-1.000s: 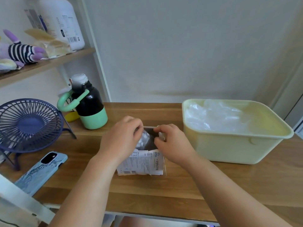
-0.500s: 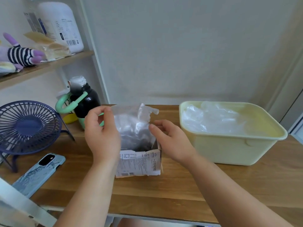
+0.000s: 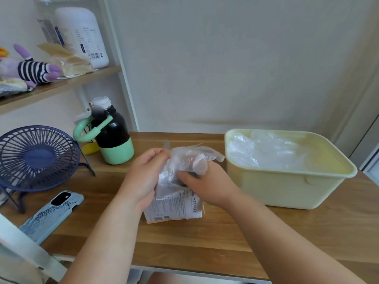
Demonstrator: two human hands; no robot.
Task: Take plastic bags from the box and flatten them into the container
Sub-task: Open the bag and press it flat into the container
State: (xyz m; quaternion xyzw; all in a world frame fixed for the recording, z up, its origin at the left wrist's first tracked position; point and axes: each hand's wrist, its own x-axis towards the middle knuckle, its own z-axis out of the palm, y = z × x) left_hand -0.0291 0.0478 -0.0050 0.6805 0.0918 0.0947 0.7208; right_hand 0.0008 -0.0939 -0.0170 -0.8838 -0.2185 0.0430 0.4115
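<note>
A: Dropped and bunched vs half a second back: plastic bag (image 3: pixel 182 160), then stretched tall over the box (image 3: pixel 174 208), now crumpled low just above it. Grip points closer together too.

B: Grip?

A: On the left hand (image 3: pixel 143 177): fingers curled, pinching the bag's top left edge. On the right hand (image 3: pixel 207 185): thumb pressed on the front of the film, fingertips (image 3: pixel 200 166) visible through it from behind, so clamped on the bag as well. Neither one loose.

B: Bag location?

A: Directly above the box opening, lower end hanging over the front face. Can't tell if still tucked inside. Box upright on the wooden table (image 3: pixel 205 238), printed label toward the camera, left corner hidden by the palm.

B: Container?

A: Pale yellow container (image 3: pixel 287 191) just right of the box, same table, not touching it. Clear bags (image 3: pixel 266 154) already inside, heaped toward the left and back.

B: Rest?

A: Black-and-green bottle (image 3: pixel 114 144) behind-left of the box. Navy desk fan (image 3: pixel 37 158) far left, phone (image 3: pixel 51 216) back-up in front of it. Shelf (image 3: pixel 61 87) upper left with striped plush toy (image 3: pixel 34 70) and white jug (image 3: pixel 84 35).
</note>
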